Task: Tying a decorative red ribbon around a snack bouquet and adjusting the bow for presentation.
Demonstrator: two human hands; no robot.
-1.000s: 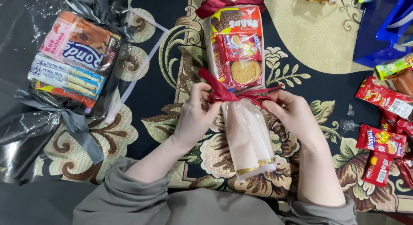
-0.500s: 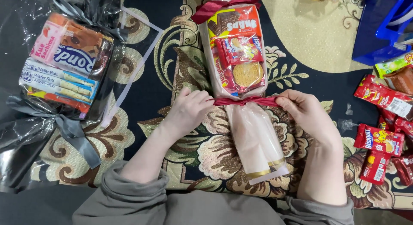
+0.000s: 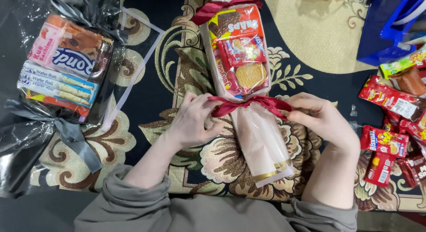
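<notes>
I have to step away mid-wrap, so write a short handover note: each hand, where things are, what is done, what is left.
Left hand: grip on the dark red ribbon at its left end.
Right hand: pinching the ribbon's right end.
The clear snack bag lies on the patterned rug, ribbon wrapped around its lower neck.
Done: top ribbon tied; a finished dark parcel lies to the left.
Left: no finished bow shows at the lower ribbon. Loose snack packs lie to the right.

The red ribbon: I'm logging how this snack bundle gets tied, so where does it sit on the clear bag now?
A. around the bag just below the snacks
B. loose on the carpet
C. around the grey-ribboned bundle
A: the red ribbon cinches the clear bag just under the snacks, its ends held by the left hand and right hand.
</notes>
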